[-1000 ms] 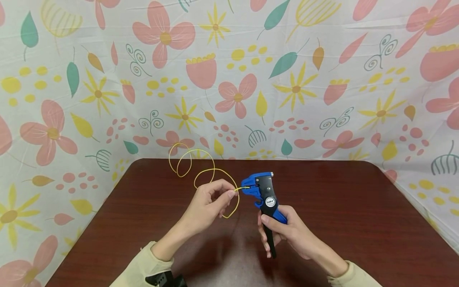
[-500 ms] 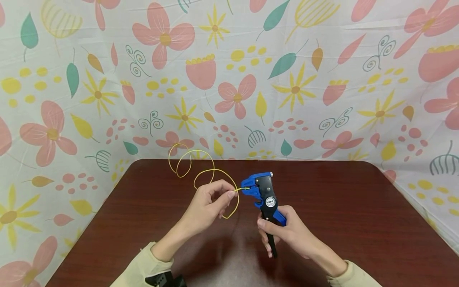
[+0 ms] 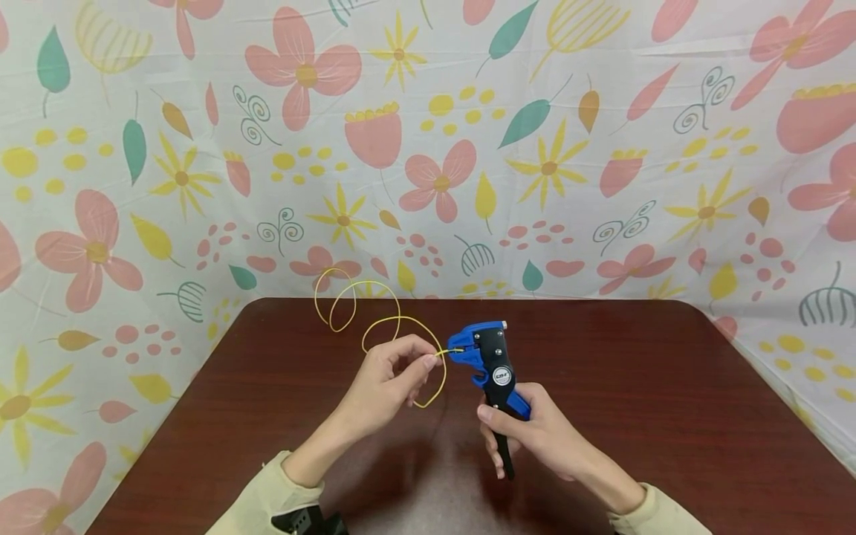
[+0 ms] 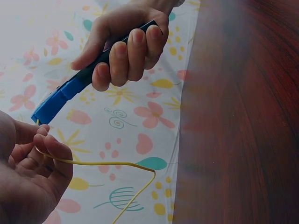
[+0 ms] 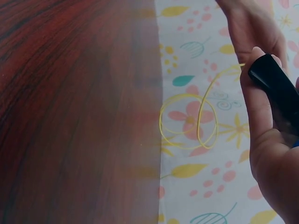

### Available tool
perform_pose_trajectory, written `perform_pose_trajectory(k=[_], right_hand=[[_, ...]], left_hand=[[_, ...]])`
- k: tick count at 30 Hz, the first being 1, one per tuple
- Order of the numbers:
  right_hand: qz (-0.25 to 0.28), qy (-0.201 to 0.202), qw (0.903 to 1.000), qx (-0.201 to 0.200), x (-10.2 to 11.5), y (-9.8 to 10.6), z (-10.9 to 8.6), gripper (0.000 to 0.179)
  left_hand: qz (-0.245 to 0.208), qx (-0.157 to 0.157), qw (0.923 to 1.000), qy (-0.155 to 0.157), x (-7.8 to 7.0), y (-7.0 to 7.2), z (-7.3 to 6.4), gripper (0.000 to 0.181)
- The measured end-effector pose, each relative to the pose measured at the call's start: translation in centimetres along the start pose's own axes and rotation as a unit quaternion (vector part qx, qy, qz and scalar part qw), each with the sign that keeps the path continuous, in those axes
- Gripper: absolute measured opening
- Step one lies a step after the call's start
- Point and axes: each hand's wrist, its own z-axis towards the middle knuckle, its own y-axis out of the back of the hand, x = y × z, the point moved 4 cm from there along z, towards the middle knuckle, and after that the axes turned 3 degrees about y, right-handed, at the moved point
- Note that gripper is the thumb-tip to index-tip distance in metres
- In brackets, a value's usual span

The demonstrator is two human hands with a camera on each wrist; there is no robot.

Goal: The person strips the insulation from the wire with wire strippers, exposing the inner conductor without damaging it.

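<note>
Between thumb and forefinger, my left hand (image 3: 394, 379) pinches a thin yellow wire (image 3: 423, 322) close to its end. The short end of the wire lies in the blue jaws of a blue and black wire stripper (image 3: 495, 349). My right hand (image 3: 535, 431) grips the stripper by its handles, with the tool upright and its jaws facing left. In the left wrist view, the wire (image 4: 110, 163) trails away from the left fingers, and the stripper's blue head (image 4: 53, 105) sits right at the fingertips. The right wrist view shows the black handle end (image 5: 273, 77) in the right hand.
A dark reddish-brown table (image 3: 628, 394) lies under both hands. Behind it hangs a white cloth (image 3: 428, 245) printed with flowers and leaves. The rest of the wire loops loosely up behind the left hand. A black device (image 3: 307, 520) is strapped at the left sleeve.
The right thumb has shifted slightly on the stripper's handle since the earliest frame. Otherwise the hands, the wire and the stripper stay almost in place, with a slight drift of the whole view.
</note>
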Motion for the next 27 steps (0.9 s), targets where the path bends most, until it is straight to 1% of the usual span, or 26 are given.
perform_pose_trajectory(k=[1,3,8,16,22,27], right_hand=[[0.002,-0.002,1.0,-0.002,-0.03,0.01,0.02,0.016],[0.003,0.007,1.0,-0.002,-0.06,-0.07,0.1,0.015],[-0.011,0.025,0.9996,-0.008,0.01,-0.29,0.31,0.011],[-0.021,0.012,0.9994,-0.027,0.0,-0.43,0.42,0.013],[-0.038,0.025,0.9987,-0.023,0.0,-0.46,0.51,0.011],[-0.041,0.027,0.9985,-0.025,-0.12,-0.47,0.57,0.012]], left_hand=[[-0.001,0.0,1.0,0.0,0.0,0.01,0.02,0.011],[-0.004,-0.001,1.0,-0.001,0.01,0.02,0.06,0.011],[-0.003,-0.002,1.0,-0.003,0.06,0.06,0.08,0.011],[-0.005,-0.002,0.9999,-0.01,0.04,0.14,0.01,0.011],[-0.007,-0.001,1.0,-0.007,0.13,0.12,0.02,0.011],[-0.009,0.0,1.0,-0.004,0.18,0.09,0.01,0.011]])
